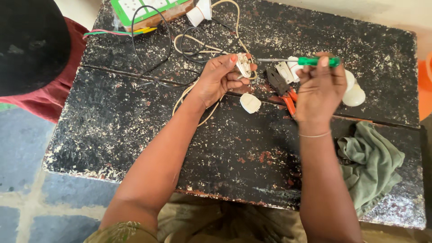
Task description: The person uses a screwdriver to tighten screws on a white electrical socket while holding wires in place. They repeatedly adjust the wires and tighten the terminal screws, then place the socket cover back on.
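My left hand (219,80) holds an opened white plug base (244,65) with a cream cable (189,92) running from it. In my right hand (318,85) is a green-handled screwdriver (315,61), its metal shaft pointing left toward the plug. The plug's white cover (250,103) lies on the black table (135,130) between my hands. Pliers with orange handles (282,88) lie just left of my right hand.
White switch parts (285,71) and a white bulb (354,95) lie by my right hand. A green cloth (371,164) is at the right. At the back are a green-and-white board (144,9), a white lamp holder (199,12) and black wires (153,54). Another person sits at top left.
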